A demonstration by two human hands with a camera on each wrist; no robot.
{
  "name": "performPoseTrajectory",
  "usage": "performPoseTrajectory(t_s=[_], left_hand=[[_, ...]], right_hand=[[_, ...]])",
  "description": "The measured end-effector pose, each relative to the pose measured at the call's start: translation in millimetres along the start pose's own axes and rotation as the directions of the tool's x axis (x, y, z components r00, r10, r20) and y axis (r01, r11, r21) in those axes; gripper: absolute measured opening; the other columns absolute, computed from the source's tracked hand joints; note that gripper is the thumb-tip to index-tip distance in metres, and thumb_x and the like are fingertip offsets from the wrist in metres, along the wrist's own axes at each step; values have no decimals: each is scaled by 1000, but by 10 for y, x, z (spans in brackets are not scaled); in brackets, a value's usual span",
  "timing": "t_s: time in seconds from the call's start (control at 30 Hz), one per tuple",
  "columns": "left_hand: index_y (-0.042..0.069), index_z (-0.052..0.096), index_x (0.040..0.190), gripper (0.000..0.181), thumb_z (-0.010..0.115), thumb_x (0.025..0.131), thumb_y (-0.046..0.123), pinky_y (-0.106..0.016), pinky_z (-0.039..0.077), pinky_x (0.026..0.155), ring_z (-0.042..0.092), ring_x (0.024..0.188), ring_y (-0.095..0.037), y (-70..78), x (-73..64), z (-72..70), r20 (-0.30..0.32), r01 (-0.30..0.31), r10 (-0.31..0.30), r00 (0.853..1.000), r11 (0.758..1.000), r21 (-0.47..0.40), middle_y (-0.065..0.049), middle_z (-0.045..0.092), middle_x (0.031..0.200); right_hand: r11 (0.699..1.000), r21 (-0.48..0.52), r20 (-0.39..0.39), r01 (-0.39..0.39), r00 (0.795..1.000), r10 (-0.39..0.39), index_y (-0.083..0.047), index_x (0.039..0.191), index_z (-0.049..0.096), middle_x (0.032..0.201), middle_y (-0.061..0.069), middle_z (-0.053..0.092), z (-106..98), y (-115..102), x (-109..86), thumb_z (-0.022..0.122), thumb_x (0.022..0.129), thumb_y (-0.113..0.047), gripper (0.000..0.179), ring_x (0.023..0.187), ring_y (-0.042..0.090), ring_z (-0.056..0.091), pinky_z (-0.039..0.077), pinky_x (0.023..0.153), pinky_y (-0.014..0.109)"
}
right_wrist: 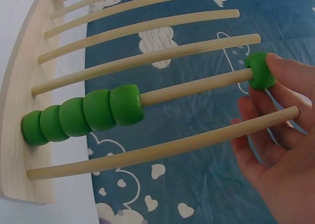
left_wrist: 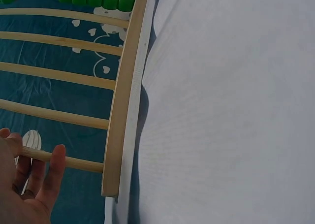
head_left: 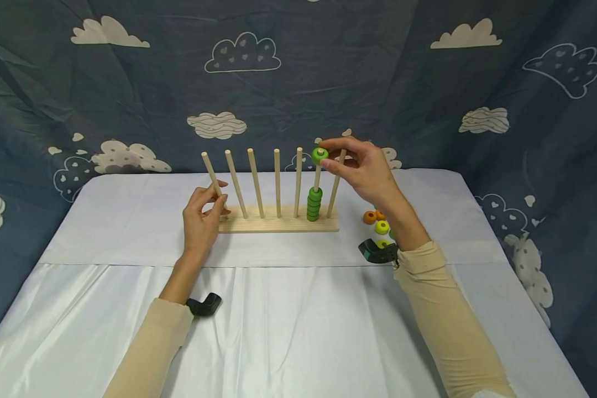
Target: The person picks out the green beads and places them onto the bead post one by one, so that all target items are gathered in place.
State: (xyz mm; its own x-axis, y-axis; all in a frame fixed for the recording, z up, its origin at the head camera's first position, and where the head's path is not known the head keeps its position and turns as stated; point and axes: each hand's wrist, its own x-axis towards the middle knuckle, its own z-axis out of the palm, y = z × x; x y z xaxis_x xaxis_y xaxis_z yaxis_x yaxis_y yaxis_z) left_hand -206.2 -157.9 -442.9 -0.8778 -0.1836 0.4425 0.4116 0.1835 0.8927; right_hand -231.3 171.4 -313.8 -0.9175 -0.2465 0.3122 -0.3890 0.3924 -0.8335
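A wooden rack with several upright pegs on a flat base stands on the white cloth. My right hand pinches a green bead between thumb and fingers, at the top of the second peg from the right. The peg's tip shows through the bead's hole. Lower on that same peg sits a stack of several green beads, reaching down to the base. At the far left, my left hand holds the outermost peg low down, with thumb and fingers about it. The other pegs carry no beads.
Loose orange beads and yellow beads lie right of the rack, partly hidden by the right forearm. A dark cloud-print cloth hangs behind the table. Each wrist wears a black camera mount.
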Motion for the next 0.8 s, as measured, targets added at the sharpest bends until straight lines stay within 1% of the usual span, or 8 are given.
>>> performPoseTrajectory(t_s=[0.1,0.27,0.47,0.6,0.8], left_hand=[[1,74,124,26,68,99,1,-32,72,73,64,94,-11,7,3,3,-1,1,-1,1000,1000,-2,-15,58,101],[3,74,125,26,68,99,2,-30,71,72,65,94,-11,10,1,5,-4,1,-1,1000,1000,1,-16,58,101],[5,74,126,27,69,99,3,-30,71,72,64,94,-11,5,-3,4,0,4,-4,1000,1000,3,-16,58,101],[5,74,126,28,69,99,3,-32,71,73,64,95,-11,10,-4,3,1,6,-6,1000,1000,9,-15,58,102],[7,74,126,28,69,99,4,-35,72,73,64,95,-11,11,-4,1,3,10,-10,1000,1000,16,-14,58,101]], right_hand=[[1000,7,8,-15,1000,15,-12,136,68,117,7,65,-1,4,0,75,98,-16,39,105,18,58,55,84,14],[999,46,5,-28,1000,28,-12,138,65,125,7,65,-20,32,-18,74,99,-17,41,114,17,60,56,96,15],[999,31,-5,-45,999,45,-12,138,64,128,8,65,-68,89,-68,73,100,-21,40,116,13,61,57,104,20],[997,10,-12,-72,997,72,-14,140,63,130,7,65,-111,136,-107,73,100,-26,43,119,13,63,57,105,19],[997,2,-20,-81,997,81,-14,140,63,130,6,64,-193,210,-190,72,100,-26,42,119,12,62,56,102,14]])
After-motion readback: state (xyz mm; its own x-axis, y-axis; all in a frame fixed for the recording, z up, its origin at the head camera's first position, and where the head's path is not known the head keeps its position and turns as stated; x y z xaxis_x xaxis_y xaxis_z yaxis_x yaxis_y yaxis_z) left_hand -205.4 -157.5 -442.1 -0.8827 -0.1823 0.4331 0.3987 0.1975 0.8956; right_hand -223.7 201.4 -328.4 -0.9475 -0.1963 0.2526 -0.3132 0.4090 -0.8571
